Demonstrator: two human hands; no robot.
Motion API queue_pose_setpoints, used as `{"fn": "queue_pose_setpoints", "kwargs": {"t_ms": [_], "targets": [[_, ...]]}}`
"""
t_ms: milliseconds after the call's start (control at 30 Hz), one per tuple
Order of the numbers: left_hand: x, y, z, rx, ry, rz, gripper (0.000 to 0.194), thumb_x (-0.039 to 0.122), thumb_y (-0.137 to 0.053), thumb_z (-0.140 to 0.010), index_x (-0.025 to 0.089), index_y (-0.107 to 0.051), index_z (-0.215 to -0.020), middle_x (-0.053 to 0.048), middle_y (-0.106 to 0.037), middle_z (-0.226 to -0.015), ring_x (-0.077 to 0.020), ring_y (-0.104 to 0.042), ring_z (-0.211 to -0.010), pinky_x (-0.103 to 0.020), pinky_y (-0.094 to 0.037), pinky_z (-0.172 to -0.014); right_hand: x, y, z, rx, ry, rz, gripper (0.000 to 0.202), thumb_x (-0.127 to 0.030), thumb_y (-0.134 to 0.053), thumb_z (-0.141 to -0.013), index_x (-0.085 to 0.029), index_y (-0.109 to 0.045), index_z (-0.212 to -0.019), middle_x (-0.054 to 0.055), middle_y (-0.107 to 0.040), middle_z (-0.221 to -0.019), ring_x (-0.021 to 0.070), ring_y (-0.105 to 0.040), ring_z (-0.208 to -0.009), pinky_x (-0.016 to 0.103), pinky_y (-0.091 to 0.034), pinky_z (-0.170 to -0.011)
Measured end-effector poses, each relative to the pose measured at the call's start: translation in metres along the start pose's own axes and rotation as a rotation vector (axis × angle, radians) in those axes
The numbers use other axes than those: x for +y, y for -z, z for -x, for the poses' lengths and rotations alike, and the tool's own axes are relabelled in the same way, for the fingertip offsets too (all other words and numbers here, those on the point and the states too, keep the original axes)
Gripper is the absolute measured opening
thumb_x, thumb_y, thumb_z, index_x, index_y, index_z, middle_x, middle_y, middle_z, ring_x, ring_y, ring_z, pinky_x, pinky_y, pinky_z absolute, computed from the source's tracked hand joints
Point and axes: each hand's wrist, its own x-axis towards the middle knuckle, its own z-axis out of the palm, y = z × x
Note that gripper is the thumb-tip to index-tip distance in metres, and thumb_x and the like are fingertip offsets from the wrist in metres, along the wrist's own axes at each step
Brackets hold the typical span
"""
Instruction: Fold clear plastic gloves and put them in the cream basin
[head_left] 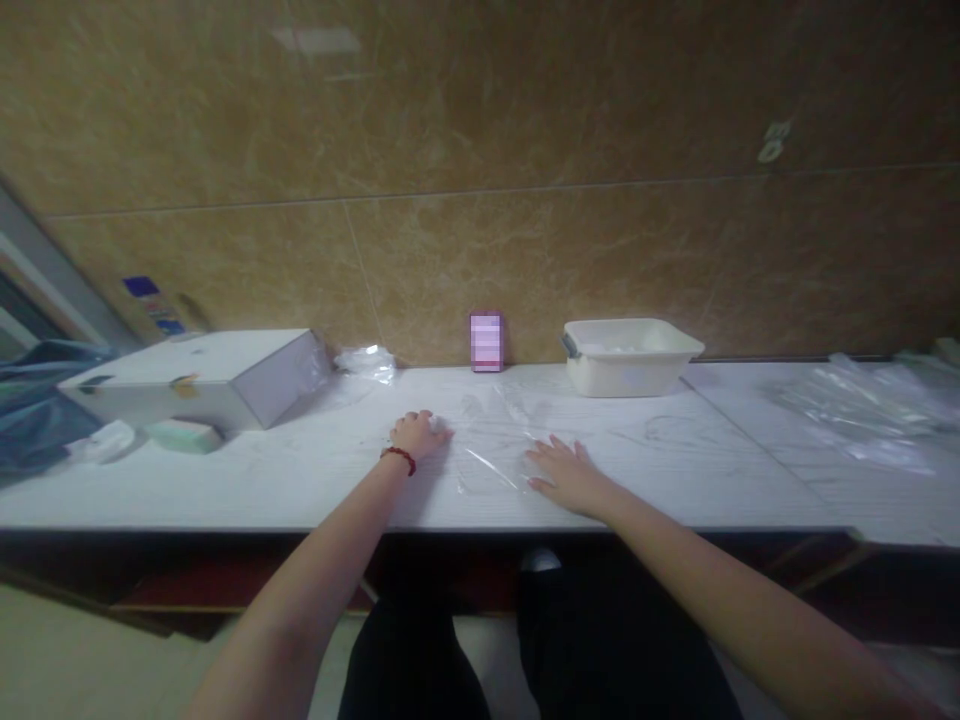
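A clear plastic bag (491,450) lies flat on the white wood-grain table between my hands. At its left side is my left hand (416,436), with a red bead bracelet on the wrist. Its fingers are curled, and a small whitish bit shows between thumb and fingers, too blurred to name. My right hand (570,475) rests at the bag's right edge, palm down with fingers spread, holding nothing.
A phone (487,343) leans on the tiled wall. Right of it stands a cream plastic bin (626,375). Clear plastic bags (862,405) lie far right. On the left are a white box (255,390), crumpled plastic (366,363) and a pale green block (184,435).
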Motion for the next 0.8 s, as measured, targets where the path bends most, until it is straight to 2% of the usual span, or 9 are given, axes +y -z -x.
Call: {"fn": "queue_pose_setpoints", "kwargs": {"t_ms": [167,300,400,533,567,633,700,733,800], "targets": [[-0.005,0.000,-0.006,-0.017,-0.069,0.144,0.056,0.055,-0.044,-0.067,0.017,-0.047,-0.108,-0.012,-0.054,-0.102,-0.0226,-0.050,-0.095,-0.030,-0.036,-0.078,-0.003,-0.002,0.000,0.005,-0.029,-0.003,0.055,-0.053,-0.028,-0.076,-0.027,-0.030,-0.124,0.004,-0.023,-0.133,0.0285,-0.007,-0.122,0.056,-0.001,-0.091],[-0.012,0.007,-0.009,-0.014,-0.073,0.268,0.040,0.043,-0.039,-0.075,0.013,-0.055,-0.097,-0.009,-0.060,-0.095,-0.0168,-0.054,-0.087,-0.022,-0.039,-0.072,-0.006,-0.005,0.001,0.005,-0.057,-0.009,0.057,-0.055,-0.025,-0.076,-0.027,-0.027,-0.125,0.004,-0.019,-0.134,0.0279,-0.005,-0.122,0.055,-0.001,-0.091],[-0.017,0.014,-0.009,0.004,-0.064,0.272,0.035,0.034,-0.032,-0.080,0.013,-0.059,-0.087,-0.008,-0.062,-0.087,-0.0165,-0.056,-0.080,-0.023,-0.039,-0.067,-0.006,-0.007,0.002,0.017,-0.065,-0.013,0.057,-0.056,-0.024,-0.076,-0.027,-0.027,-0.125,0.004,-0.019,-0.135,0.0278,-0.005,-0.122,0.054,-0.002,-0.092],[-0.010,0.018,0.009,0.031,-0.092,0.242,0.045,0.037,-0.027,-0.081,0.013,-0.062,-0.067,-0.010,-0.062,-0.071,-0.0198,-0.056,-0.073,-0.028,-0.039,-0.066,-0.008,-0.008,0.002,0.052,-0.076,-0.029,0.057,-0.056,-0.025,-0.075,-0.027,-0.029,-0.124,0.004,-0.021,-0.134,0.0289,-0.007,-0.122,0.054,-0.002,-0.092],[-0.003,0.018,0.019,0.066,-0.165,0.219,0.044,0.037,-0.028,-0.081,0.013,-0.061,-0.064,-0.010,-0.061,-0.071,-0.0200,-0.055,-0.074,-0.029,-0.038,-0.069,-0.008,-0.008,0.002,0.053,-0.081,-0.033,0.057,-0.056,-0.026,-0.075,-0.027,-0.030,-0.124,0.003,-0.022,-0.134,0.0291,-0.007,-0.122,0.054,-0.002,-0.092],[0.014,0.016,0.044,0.114,-0.406,0.235,0.031,0.033,-0.037,-0.078,0.014,-0.061,-0.071,-0.009,-0.060,-0.078,-0.0183,-0.053,-0.079,-0.028,-0.038,-0.073,-0.009,-0.009,0.001,0.049,-0.094,-0.041,0.057,-0.056,-0.027,-0.075,-0.027,-0.030,-0.124,0.003,-0.022,-0.133,0.0296,-0.007,-0.122,0.055,-0.003,-0.091],[0.031,0.013,0.071,0.013,-0.710,0.304,0.021,0.029,-0.043,-0.076,0.017,-0.058,-0.085,-0.005,-0.058,-0.087,-0.0150,-0.052,-0.083,-0.025,-0.038,-0.077,-0.009,-0.010,0.001,0.053,-0.098,-0.049,0.056,-0.056,-0.028,-0.075,-0.028,-0.030,-0.124,0.003,-0.022,-0.133,0.0297,-0.007,-0.121,0.055,-0.004,-0.091],[0.038,0.012,0.083,-0.019,-0.788,0.321,0.023,0.030,-0.045,-0.076,0.018,-0.056,-0.091,-0.005,-0.057,-0.090,-0.0147,-0.051,-0.085,-0.026,-0.038,-0.078,-0.009,-0.010,0.001,0.060,-0.098,-0.055,0.056,-0.056,-0.028,-0.075,-0.028,-0.031,-0.123,0.003,-0.023,-0.133,0.0297,-0.008,-0.121,0.055,-0.004,-0.091],[0.044,0.013,0.102,-0.024,-0.800,0.337,0.026,0.032,-0.050,-0.072,0.019,-0.054,-0.095,-0.005,-0.056,-0.093,-0.0155,-0.050,-0.086,-0.027,-0.038,-0.079,-0.008,-0.008,0.003,0.090,-0.092,-0.070,0.055,-0.055,-0.030,-0.075,-0.028,-0.033,-0.123,0.004,-0.025,-0.132,0.0292,-0.009,-0.121,0.055,-0.005,-0.091]]}}
